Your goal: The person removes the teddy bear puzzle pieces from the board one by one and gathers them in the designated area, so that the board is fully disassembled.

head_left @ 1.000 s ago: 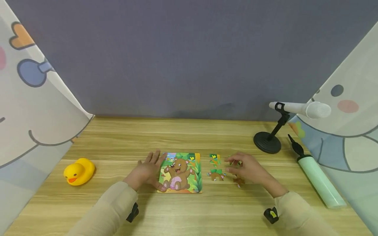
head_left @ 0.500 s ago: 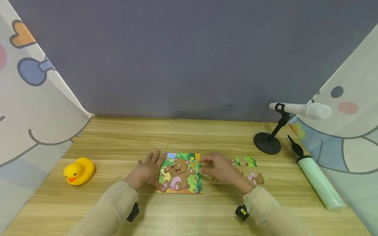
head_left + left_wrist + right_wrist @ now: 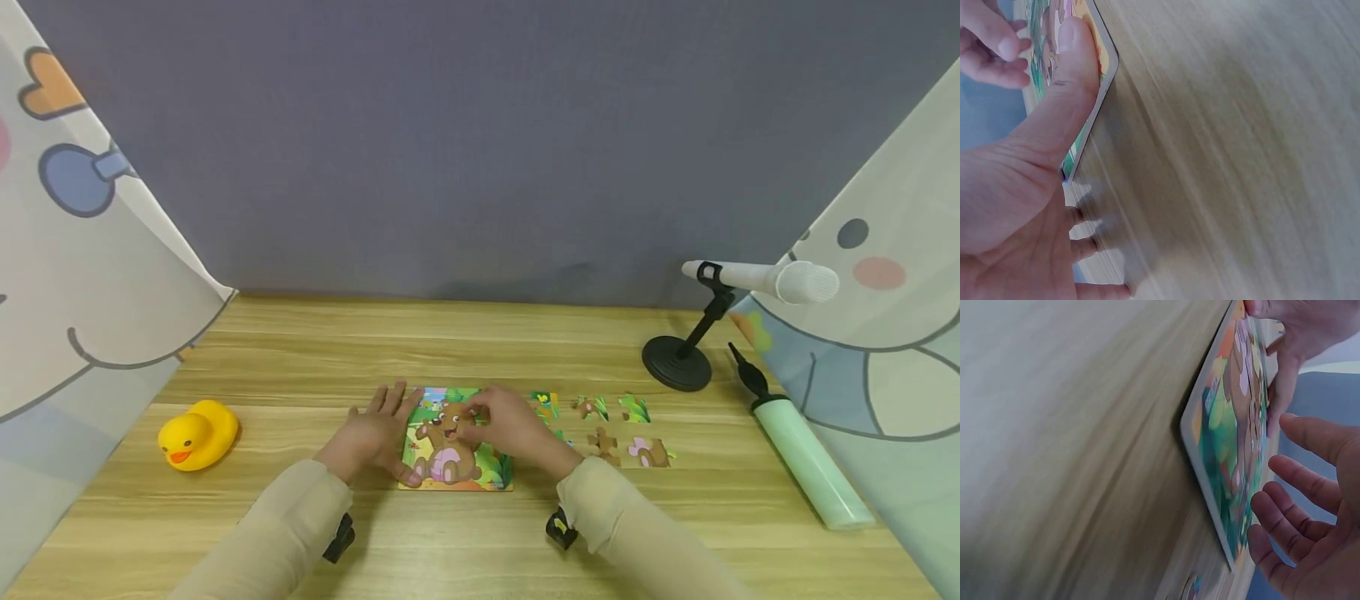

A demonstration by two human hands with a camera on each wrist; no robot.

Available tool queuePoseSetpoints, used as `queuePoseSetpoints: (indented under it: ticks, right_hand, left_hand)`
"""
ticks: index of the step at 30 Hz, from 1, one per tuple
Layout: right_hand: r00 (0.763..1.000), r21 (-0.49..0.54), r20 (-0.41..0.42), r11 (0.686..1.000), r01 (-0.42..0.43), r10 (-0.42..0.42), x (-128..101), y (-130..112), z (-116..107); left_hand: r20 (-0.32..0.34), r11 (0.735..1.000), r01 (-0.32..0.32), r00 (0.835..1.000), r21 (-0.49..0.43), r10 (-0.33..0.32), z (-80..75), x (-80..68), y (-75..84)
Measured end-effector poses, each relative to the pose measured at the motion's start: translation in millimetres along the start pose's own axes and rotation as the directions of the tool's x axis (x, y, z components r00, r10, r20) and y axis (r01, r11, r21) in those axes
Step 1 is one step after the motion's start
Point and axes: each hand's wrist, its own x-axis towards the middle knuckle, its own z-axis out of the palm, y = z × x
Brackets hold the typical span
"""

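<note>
Glossy printed puzzle board [image 3: 457, 442] (cardboard, seemingly) on matt wood-grain table [image 3: 480, 350].

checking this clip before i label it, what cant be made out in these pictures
- Head view: whether the right hand pinches a puzzle piece; its own fingers hide the tips over the puzzle board.
- Head view: the loose pieces are too small to read their pictures.
- Left wrist view: the left hand covers most of the board; the table is blurred.
- Right wrist view: the board is seen edge-on and cut off.
</note>
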Motion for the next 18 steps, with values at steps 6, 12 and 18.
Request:
queuePoseSetpoints:
  ticks: [6,12,18]
  right_hand:
    - [1.000,-0.064,0.029,0.998,-0.004,0.006,12.2,-10.8,10.0]
    - [1.000,-0.179,0.011,0.984,-0.004,0.006,21.0,-17.2,17.4]
    - [0.999,-0.202,0.004,0.979,-0.033,0.034,25.9,-20.7,20.8]
  left_hand:
    - [-0.007,1.000,0.003,1.000,0.006,-0.003,-0.4,-0.1,1.0]
    - [-0.019,1.000,-0.002,1.000,0.008,0.003,0.3,-0.4,0.8]
    - [-0.019,1.000,-0.005,1.000,0.004,0.005,0.8,-1.0,-0.4]
